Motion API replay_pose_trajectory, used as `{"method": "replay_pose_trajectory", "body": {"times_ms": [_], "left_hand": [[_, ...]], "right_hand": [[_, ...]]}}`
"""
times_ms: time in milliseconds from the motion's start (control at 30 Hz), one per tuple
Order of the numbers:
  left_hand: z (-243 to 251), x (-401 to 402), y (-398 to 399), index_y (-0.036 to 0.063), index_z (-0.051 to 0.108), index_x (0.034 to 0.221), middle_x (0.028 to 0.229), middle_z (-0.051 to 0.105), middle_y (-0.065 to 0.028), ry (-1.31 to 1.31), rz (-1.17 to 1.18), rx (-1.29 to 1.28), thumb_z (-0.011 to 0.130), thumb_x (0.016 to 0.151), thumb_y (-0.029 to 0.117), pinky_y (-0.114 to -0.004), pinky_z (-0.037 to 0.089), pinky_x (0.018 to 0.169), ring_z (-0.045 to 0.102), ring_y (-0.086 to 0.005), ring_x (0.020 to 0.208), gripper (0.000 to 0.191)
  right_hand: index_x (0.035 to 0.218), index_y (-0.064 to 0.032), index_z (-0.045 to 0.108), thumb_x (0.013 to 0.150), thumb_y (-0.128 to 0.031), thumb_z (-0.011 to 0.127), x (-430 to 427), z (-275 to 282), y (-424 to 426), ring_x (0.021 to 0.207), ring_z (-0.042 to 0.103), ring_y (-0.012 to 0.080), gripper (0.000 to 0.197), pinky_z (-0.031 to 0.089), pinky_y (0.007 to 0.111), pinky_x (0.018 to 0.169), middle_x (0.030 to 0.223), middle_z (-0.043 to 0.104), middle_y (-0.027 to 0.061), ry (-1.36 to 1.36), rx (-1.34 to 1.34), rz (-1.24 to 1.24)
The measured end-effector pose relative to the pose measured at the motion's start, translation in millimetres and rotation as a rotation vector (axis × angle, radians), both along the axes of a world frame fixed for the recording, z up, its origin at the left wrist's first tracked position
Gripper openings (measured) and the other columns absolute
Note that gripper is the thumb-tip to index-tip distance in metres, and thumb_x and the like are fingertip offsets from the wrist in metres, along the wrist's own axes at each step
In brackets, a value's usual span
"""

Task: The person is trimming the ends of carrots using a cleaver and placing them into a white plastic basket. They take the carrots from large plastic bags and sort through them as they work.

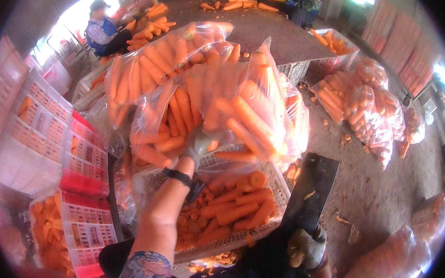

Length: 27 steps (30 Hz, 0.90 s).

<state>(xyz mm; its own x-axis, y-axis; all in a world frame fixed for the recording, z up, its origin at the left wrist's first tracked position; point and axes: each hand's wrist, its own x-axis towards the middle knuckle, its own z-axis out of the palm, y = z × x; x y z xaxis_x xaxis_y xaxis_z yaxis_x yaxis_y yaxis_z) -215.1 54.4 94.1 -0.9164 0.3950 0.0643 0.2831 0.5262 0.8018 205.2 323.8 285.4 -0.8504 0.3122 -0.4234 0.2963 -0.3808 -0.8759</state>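
My left hand (200, 143), in a pale glove, reaches to the mouth of a clear plastic bag (146, 113) full of carrots. Loose carrots (182, 104) lie just beyond its fingers, and a carrot tip (212, 145) shows beside them. Whether the fingers grip one is hidden. Below my left forearm a plastic crate (234, 240) holds cut carrot pieces (236, 206). My right hand (308, 247), also gloved, has curled fingers at the lower end of a dark flat board-like piece (313, 185). I cannot tell whether it grips this piece.
Stacked crates (88, 152) of carrots stand at left. More filled bags (359, 98) lie on the floor (364, 181) at right, with scraps about. Behind the bags is a table (269, 37) with loose carrots. A person (103, 31) sits at far left, another (303, 6) at the back.
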Motion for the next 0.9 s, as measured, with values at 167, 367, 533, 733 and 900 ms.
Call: {"method": "replay_pose_trajectory", "body": {"times_ms": [167, 367, 533, 733, 900], "left_hand": [[117, 137, -38, -0.0038, 0.062, 0.122, 0.101, 0.071, -0.0097, -0.833, -0.083, 0.714, 0.072, 0.092, 0.031, -0.038, 0.059, 0.08, 0.07, -0.0262, 0.083, 0.047], [158, 277, -124, -0.0045, 0.066, 0.116, 0.107, 0.072, -0.0131, -0.443, -0.008, 0.616, 0.062, 0.098, 0.025, -0.033, 0.057, 0.08, 0.07, -0.0233, 0.092, 0.035], [183, 348, -140, -0.0071, 0.063, 0.117, 0.099, 0.07, -0.0162, -0.91, -0.017, 0.756, 0.062, 0.092, 0.02, -0.03, 0.054, 0.072, 0.067, -0.0219, 0.08, 0.037], [214, 387, -149, -0.0074, 0.061, 0.12, 0.082, 0.067, -0.0115, -0.918, -0.045, 0.559, 0.067, 0.084, 0.018, -0.03, 0.051, 0.062, 0.064, -0.0182, 0.069, 0.045], [225, 398, -162, -0.0063, 0.066, 0.107, 0.085, 0.069, -0.009, -0.779, -0.004, 0.293, 0.073, 0.074, 0.033, -0.03, 0.053, 0.068, 0.066, -0.0176, 0.073, 0.052]], "right_hand": [[0.112, -0.0009, 0.064, 0.098, -0.011, 0.063, 15, -20, 11, 0.07, 0.069, 0.0194, 0.017, 0.057, 0.029, 0.06, 0.086, 0.07, 0.0093, 0.064, -0.042, 0.073], [0.108, 0.001, 0.068, 0.095, -0.018, 0.069, -4, 13, -26, 0.07, 0.069, 0.0176, 0.024, 0.053, 0.032, 0.06, 0.08, 0.07, 0.0091, -0.131, 0.459, 0.309], [0.108, -0.0018, 0.069, 0.093, -0.017, 0.07, -1, 29, -70, 0.07, 0.071, 0.0235, 0.022, 0.053, 0.036, 0.063, 0.08, 0.07, 0.0164, 0.192, 0.798, 0.447], [0.102, -0.0029, 0.069, 0.095, -0.025, 0.066, -16, 7, -115, 0.076, 0.072, 0.0252, 0.023, 0.053, 0.037, 0.065, 0.078, 0.068, 0.0159, 0.54, 1.219, 0.522], [0.108, -0.0018, 0.069, 0.094, -0.03, 0.069, -16, -17, -114, 0.067, 0.068, 0.0237, 0.032, 0.052, 0.036, 0.061, 0.078, 0.069, 0.0124, 0.157, 0.809, 0.624]]}}
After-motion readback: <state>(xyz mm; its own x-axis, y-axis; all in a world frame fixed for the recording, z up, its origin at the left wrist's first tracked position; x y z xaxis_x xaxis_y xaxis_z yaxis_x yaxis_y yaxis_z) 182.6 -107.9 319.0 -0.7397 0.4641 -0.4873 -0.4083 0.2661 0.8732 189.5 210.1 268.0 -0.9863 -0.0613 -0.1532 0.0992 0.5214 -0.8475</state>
